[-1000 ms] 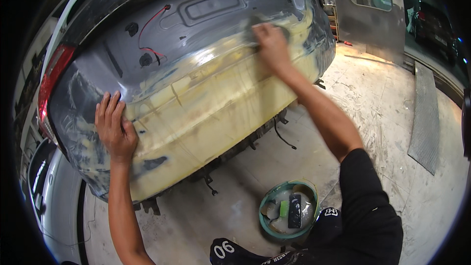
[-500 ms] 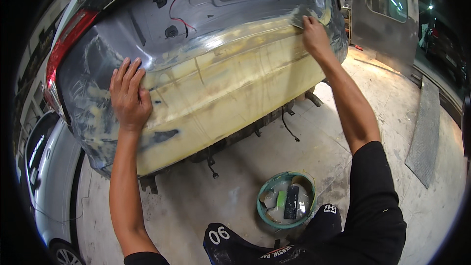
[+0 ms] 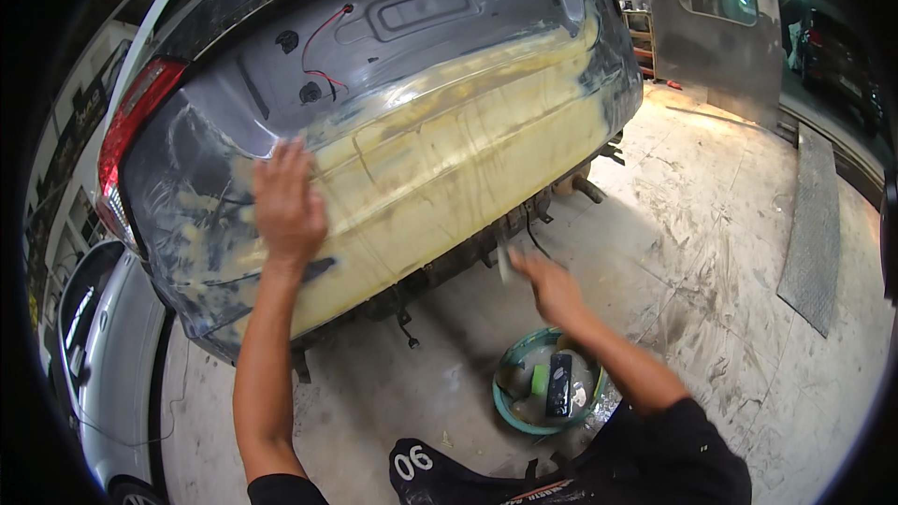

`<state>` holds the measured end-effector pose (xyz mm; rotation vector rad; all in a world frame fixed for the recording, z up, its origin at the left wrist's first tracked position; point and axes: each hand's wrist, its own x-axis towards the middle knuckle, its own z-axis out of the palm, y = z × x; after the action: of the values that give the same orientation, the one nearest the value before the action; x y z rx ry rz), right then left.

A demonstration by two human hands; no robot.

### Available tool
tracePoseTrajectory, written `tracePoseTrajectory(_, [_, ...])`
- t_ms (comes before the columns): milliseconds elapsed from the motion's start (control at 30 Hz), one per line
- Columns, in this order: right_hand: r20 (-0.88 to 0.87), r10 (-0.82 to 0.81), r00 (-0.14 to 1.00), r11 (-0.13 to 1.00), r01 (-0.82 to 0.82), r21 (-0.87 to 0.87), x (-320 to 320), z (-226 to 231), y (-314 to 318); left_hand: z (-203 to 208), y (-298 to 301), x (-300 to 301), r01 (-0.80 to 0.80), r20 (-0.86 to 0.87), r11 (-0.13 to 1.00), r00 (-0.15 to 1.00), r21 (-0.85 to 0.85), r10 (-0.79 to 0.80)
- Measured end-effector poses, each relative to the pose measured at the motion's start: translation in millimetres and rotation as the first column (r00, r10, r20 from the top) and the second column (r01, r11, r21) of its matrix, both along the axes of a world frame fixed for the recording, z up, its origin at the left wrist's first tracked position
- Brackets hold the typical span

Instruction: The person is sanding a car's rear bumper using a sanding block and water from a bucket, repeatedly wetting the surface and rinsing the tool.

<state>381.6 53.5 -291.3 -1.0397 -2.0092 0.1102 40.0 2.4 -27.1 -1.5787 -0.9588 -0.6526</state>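
Note:
In front of me is the rear of a dark grey car (image 3: 215,117), with a broad band of pale yellow filler (image 3: 449,168) smoothed across its lower panel, wet streaks running down it. My left hand (image 3: 290,206) is at the left end of the filler, fingers stretched out flat and slightly blurred, holding nothing. Away from the car, above the floor and the bucket, my right hand (image 3: 550,292) is closed on a thin grey sheet of sandpaper (image 3: 505,264), smeared by motion. Below it stands a green bucket (image 3: 499,402) holding cloudy water, a black block (image 3: 559,383) and a green block (image 3: 540,380).
Red wires (image 3: 323,78) hang from the car's upper panel, and brackets and a cable stick out below. A silver car (image 3: 117,346) stands close on the left. To the right are a grey metal strip (image 3: 812,234) on the floor and a large grey door panel (image 3: 720,47).
My right hand has left the filler's far right end and come down toward the bucket with the sandpaper. My left hand has shifted slightly right and down; the view has moved a little.

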Motion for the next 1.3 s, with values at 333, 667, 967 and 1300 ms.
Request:
tracePoseTrajectory(333, [0.579,-0.005,0.815,0.564,0.480,-0.671,4,-338,-99,15,152,193,0.057,-0.053,0.964,0.996,-0.260,-0.073])
tracePoseTrajectory(667, [0.015,-0.370,0.929,0.301,0.135,-0.944,36,-237,-58,78,211,289,0.091,-0.117,0.633,0.953,-0.769,-0.279])
tracePoseTrajectory(967, [-0.603,-0.330,0.726,0.941,0.305,-0.147,40,256,97,307,137,212,0.265,-0.221,0.724,0.837,-0.636,-0.501])
tracePoseTrajectory(1300, [0.036,-0.539,0.842,0.813,0.531,-0.238,-12,312,140,400,149,114,-0.002,-0.188,0.602,0.951,-0.799,-0.246])
